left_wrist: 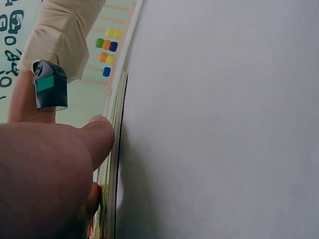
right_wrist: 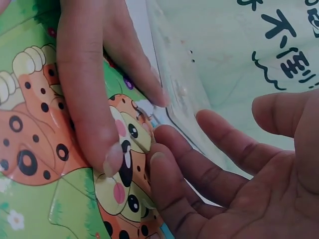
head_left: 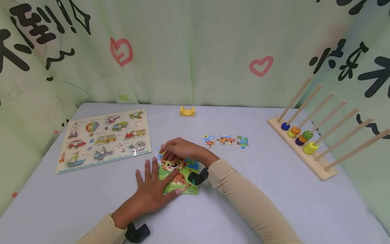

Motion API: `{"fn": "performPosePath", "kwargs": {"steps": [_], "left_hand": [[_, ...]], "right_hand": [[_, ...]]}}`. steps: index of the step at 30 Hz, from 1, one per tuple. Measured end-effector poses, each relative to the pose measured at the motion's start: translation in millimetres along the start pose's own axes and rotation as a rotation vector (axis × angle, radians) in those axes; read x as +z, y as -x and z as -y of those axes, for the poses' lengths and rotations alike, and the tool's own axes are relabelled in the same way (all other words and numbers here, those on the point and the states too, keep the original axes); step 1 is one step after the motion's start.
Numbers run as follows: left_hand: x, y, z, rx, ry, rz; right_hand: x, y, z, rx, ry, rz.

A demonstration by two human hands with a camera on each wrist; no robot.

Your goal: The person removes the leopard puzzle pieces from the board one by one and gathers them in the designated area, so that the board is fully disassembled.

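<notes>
A leopard jigsaw puzzle [head_left: 192, 188] with a green meadow picture lies on the table in front of the person. The left hand [head_left: 152, 194] rests on its left and lower part with fingers spread; in the right wrist view, two of its fingers press the picture. From the right, the right hand [head_left: 182, 149] reaches over the puzzle's top edge. Its thumb and a fingertip [right_wrist: 158, 162] pinch a puzzle piece [right_wrist: 144, 122] by the leopard's head, partly hidden by the fingers. Several loose puzzle pieces [head_left: 225, 139] lie to the right, beyond the right forearm.
A vehicle picture board [head_left: 91, 149] lies at the left. A yellow notched block [head_left: 187, 112] is at the back edge. On the right stands a wooden peg rack [head_left: 324, 173] with colored beads. A printed green curtain [head_left: 192, 51] surrounds the table.
</notes>
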State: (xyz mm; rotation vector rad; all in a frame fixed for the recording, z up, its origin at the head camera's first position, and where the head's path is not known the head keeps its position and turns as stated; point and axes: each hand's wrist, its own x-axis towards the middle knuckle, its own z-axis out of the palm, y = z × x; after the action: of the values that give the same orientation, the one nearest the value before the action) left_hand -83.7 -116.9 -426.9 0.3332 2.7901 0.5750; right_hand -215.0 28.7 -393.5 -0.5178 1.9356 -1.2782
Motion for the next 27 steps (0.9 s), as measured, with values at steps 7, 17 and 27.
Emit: {"fn": "performPosePath", "kwargs": {"steps": [7, 17, 27], "left_hand": [[-1.3, -2.1, -2.0, 0.007, -0.014, -0.01], [1.7, -0.4, -0.8, 0.008, -0.003, -0.021], [1.6, 2.3, -1.8, 0.005, -0.012, -0.027]], "right_hand": [[-1.0, -1.6, 1.4, 0.008, 0.02, 0.056], [3.4, -2.9, 3.6, 0.051, 0.016, 0.056], [7.0, -5.1, -2.5, 0.043, 0.049, -0.032]]}}
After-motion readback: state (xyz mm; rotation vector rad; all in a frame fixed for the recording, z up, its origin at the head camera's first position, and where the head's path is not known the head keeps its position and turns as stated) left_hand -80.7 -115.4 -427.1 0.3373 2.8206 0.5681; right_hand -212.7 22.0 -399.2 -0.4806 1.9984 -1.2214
